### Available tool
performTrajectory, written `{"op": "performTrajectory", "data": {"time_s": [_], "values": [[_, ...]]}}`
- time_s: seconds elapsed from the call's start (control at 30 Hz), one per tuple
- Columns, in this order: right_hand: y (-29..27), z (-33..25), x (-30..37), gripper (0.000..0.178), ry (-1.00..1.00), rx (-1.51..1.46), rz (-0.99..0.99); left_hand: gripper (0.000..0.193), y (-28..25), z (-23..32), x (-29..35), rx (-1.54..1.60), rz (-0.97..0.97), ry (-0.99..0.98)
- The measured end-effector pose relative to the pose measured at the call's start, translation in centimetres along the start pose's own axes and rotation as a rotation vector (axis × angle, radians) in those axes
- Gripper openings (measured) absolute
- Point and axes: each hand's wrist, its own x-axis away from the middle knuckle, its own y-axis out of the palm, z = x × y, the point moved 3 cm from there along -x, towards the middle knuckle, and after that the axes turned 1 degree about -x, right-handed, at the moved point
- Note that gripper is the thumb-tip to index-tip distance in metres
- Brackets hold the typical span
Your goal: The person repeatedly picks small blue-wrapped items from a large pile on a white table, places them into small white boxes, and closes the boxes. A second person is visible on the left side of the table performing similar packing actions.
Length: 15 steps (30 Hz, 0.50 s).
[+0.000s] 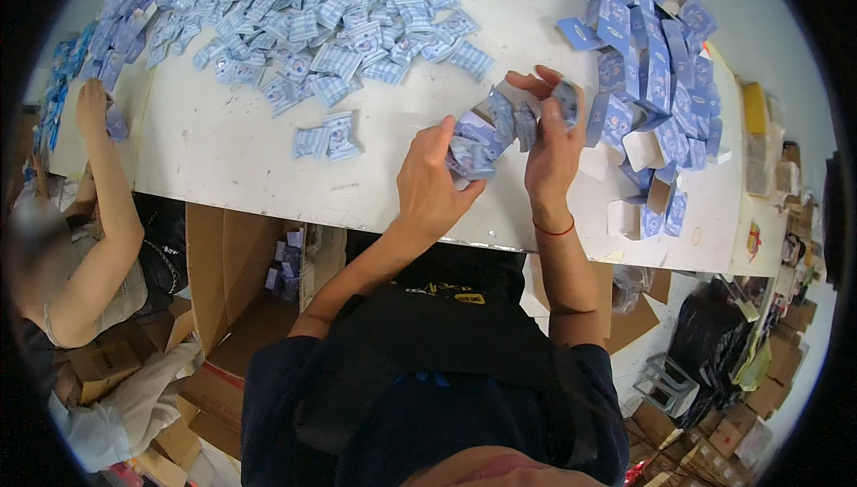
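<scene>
Over the white table [241,152], my left hand [424,182] is closed around a small blue carton [476,133]; a light-blue sachet [471,158] sits against the carton within the same grasp. My right hand [551,152] is closed on small sachets [564,101], with its fingers curled. More sachets [513,121] bridge the gap between the two hands at the carton's end; which hand bears them I cannot tell. Left of my hands lie a couple of loose checked sachets [327,137]. A large heap of such sachets [348,27] spreads farther back.
Blue cartons [656,67], several with open flaps, are piled at the right. At far left a co-worker's arm [116,166] reaches onto the table. Below the table edge stands an open cardboard box [223,273] with small cartons [286,264] inside. A black bag [710,335] lies at lower right.
</scene>
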Motion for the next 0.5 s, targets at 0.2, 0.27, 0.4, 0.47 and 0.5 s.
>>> {"op": "performTrajectory", "data": {"time_s": [0.2, 0.27, 0.4, 0.47, 0.5], "values": [[1.6, -0.1, 0.0, 0.037, -0.129, -0.159, 0.048, 0.086, 0.4, -0.7, 0.0, -0.137, 0.036, 0.190], [1.7, 0.1, -0.2, 0.037, -0.233, 0.107, 0.005, 0.086, 0.3, -0.8, 0.2, -0.048, 0.058, 0.102], [1.3, 0.0, 0.0, 0.042, -0.489, 0.622, -0.092, 0.089, -0.2, -1.0, 0.4, 0.008, 0.085, 0.059], [0.6, 0.8, 0.5, 0.044, -0.523, 0.780, -0.160, 0.090, -0.3, -1.0, 0.3, 0.047, 0.156, 0.107], [0.3, 1.1, 0.8, 0.044, -0.500, 0.794, -0.184, 0.090, -0.2, -1.0, 0.3, 0.043, 0.153, 0.118]]}}
